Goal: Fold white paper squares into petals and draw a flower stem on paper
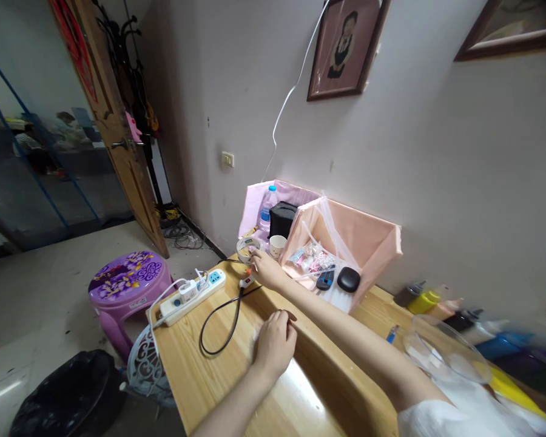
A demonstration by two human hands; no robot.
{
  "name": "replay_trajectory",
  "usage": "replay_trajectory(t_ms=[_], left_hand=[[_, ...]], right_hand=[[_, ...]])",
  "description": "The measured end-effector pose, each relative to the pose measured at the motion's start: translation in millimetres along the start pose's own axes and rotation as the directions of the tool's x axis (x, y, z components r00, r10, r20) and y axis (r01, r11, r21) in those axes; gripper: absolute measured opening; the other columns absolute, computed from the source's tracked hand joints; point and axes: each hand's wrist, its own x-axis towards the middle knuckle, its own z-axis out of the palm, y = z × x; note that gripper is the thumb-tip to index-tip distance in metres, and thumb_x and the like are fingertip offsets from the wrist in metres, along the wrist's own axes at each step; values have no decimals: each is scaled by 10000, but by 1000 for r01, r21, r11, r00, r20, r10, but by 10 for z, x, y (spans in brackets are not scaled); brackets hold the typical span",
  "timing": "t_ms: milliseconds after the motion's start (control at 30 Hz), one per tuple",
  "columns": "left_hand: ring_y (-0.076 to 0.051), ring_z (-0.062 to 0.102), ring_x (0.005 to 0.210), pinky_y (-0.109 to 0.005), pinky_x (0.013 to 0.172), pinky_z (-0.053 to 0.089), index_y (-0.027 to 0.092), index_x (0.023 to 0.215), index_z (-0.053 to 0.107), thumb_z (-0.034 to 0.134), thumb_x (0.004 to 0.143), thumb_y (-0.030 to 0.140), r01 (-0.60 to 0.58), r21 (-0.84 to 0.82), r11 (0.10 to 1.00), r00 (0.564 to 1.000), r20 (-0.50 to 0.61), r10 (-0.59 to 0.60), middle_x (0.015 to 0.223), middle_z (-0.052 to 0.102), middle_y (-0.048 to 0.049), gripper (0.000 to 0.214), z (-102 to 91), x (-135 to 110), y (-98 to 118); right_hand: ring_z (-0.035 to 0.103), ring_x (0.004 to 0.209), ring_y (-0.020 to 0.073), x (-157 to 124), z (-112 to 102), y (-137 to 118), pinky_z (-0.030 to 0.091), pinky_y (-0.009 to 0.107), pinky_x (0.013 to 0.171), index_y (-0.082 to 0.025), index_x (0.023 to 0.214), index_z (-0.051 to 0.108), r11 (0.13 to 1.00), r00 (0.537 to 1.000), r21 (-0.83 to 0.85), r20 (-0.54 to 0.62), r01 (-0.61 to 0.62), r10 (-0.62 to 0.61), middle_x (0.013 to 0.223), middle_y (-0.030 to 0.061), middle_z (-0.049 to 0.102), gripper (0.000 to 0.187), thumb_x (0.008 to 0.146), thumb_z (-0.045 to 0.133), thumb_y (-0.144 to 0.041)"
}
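Observation:
My right hand (266, 269) reaches far across the wooden table (200, 376) and its fingers are closed on the rim of a small round container (247, 247) at the table's far edge. My left hand (275, 343) rests on the tabletop nearer to me, fingers curled down, with something pale under it that I cannot make out. A black cable (222, 321) loops on the table just left of my left hand. A small red and white switch (247, 281) on that cable lies below my right hand.
A white power strip (193, 295) with plugs lies at the table's left end. A pink box (346, 243) holds small packets, and dark cases lie before it. A paper cup (277, 246), water bottle (266, 209), purple stool (125, 282), black bin (68, 394) and clear bowl (446, 352) are nearby.

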Motion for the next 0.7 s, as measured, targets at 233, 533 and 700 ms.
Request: replay_trajectory(t_ms=[233,533,700], left_hand=[[-224,582,864,-366,788,439,186,880,591,401,806,105,14,-4,1000,999,29,-14,875,634,-61,220,-13,-27,44],[-183,597,918,-295,758,490,139,1003,536,604,783,367,186,-453,872,980,146,-133,1035,589,-110,324,115,-130,173],[-228,521,1147,-373,937,447,168,1215,414,702,721,341,215,-636,741,945,327,7,1243,515,-149,597,238,-278,486]], right_hand=[[559,959,226,-954,-297,-28,509,393,817,-150,942,555,991,971,72,-222,111,-92,995,132,582,208,809,425,-57],[589,719,171,-2335,-661,-50,520,335,656,-210,925,517,867,871,436,-298,-241,392,863,68,592,84,860,537,-260],[521,582,125,-2873,-867,-134,469,263,528,-192,953,547,503,682,775,-132,-381,719,753,13,581,361,718,694,-422]])
